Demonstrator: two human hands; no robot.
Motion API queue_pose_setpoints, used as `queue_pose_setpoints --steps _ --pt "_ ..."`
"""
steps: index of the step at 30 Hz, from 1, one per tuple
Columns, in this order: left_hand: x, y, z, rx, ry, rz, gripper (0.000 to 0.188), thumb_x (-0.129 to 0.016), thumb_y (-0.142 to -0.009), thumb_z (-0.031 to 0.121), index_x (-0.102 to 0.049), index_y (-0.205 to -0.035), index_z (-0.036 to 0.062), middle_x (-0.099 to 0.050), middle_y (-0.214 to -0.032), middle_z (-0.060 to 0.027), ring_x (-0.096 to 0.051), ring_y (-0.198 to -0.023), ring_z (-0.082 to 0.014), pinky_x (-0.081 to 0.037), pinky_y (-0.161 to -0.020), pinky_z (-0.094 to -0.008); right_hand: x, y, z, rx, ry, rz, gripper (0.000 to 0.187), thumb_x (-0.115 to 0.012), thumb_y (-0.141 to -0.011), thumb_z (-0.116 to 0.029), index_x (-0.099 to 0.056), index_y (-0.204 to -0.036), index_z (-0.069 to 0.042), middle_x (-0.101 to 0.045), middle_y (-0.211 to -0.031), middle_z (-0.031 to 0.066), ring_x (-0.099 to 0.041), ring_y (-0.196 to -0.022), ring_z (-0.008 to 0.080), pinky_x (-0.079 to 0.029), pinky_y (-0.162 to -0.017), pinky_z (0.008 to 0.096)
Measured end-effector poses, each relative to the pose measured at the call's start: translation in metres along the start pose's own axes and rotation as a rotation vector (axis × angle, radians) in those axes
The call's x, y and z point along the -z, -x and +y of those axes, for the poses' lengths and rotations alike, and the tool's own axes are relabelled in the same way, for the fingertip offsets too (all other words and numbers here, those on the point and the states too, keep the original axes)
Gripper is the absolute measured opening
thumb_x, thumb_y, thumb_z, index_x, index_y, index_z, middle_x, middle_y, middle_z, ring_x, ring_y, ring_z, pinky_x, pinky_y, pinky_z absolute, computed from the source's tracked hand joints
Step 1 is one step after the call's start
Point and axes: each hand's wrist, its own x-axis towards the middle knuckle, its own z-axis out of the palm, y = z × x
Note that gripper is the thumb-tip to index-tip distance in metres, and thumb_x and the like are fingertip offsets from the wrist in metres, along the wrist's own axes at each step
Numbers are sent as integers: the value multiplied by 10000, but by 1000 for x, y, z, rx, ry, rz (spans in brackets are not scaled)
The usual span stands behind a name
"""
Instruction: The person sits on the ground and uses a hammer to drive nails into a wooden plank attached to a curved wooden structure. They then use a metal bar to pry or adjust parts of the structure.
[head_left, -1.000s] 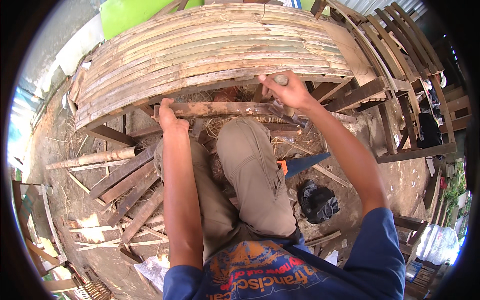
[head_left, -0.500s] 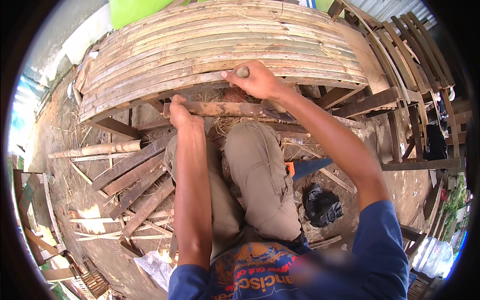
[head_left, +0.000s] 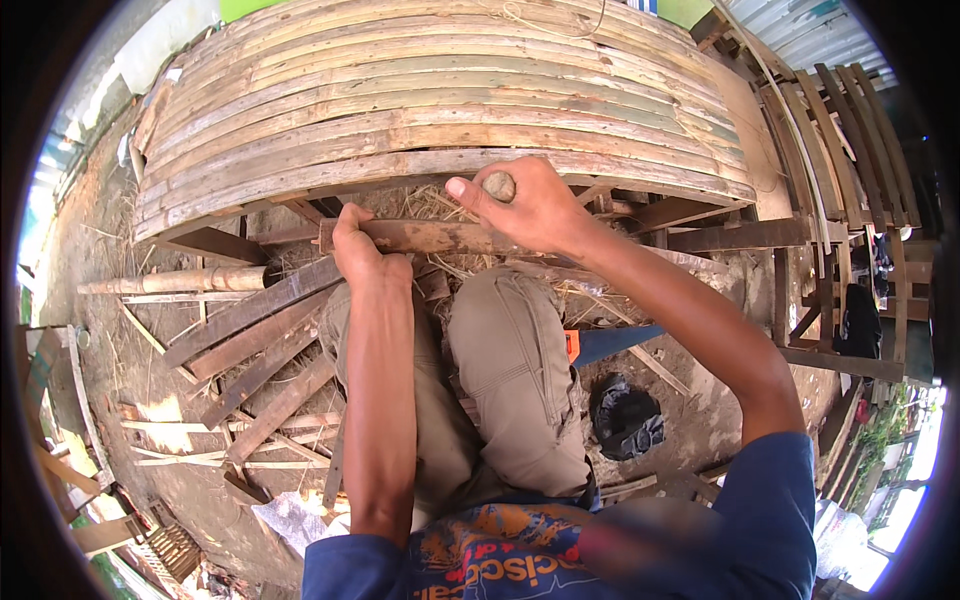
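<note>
My left hand [head_left: 366, 250] is wrapped around the left end of a short brown wooden board [head_left: 440, 236], which lies crosswise just beyond my knees. In my right hand [head_left: 540, 208] is a tool with a rounded wooden handle [head_left: 499, 186]. Its butt sticks up beside my thumb, while the fist and forearm hide the rest of the tool. This fist is over the board's right part, by the front edge of a bamboo-slat table [head_left: 450, 135].
Several dark wooden planks [head_left: 265, 310] and a bamboo pole [head_left: 180, 281] lie at left on the dirt. Right of my knee are a blue-bladed saw [head_left: 615, 343] with an orange handle and a black plastic bag [head_left: 627, 418]. A slatted wooden frame [head_left: 800, 235] stands at right.
My right hand has shifted slightly right and lower, its handle butt now turned more toward view. The left hand keeps its hold on the board. The whole view has tilted a little.
</note>
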Motion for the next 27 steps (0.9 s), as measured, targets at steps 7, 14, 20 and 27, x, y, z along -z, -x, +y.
queue_pose_setpoints --steps 7,14,20,27 --pt "3 -6 -1 -9 -9 30 178 -569 -723 86 -534 -893 46 -561 -905 -80 -598 -826 -268 -513 -768 -455 -8 -10 9 57 -40 45 547 -628 -908 -596 -786 -901 -72 -692 -688 177 -674 -665 266 -529 -700 395" --pt "6 -15 -5 -5 55 59 189 -570 -731 76 -537 -916 52 -585 -962 -96 -607 -906 -276 -507 -843 -471 -2 -14 -9 -143 -26 -79 530 -577 -984 -512 -772 -913 -24 -747 -803 63 -683 -807 162 -510 -822 308" --pt "1 -1 -9 30 35 5 96 -567 -759 66 -547 -852 54 -578 -871 -76 -606 -821 -254 -516 -747 -423 -47 -8 3 218 188 7 458 -610 -985 -439 -764 -1002 -7 -750 -809 81 -670 -742 156 -523 -760 301" --pt "4 6 -1 -16 35 57 67 -590 -769 52 -545 -819 62 -549 -812 -69 -572 -730 -224 -491 -660 -381 -63 1 -3 6 -81 -5 385 -596 -1010 -338 -715 -1116 12 -750 -889 140 -679 -794 134 -525 -756 274"
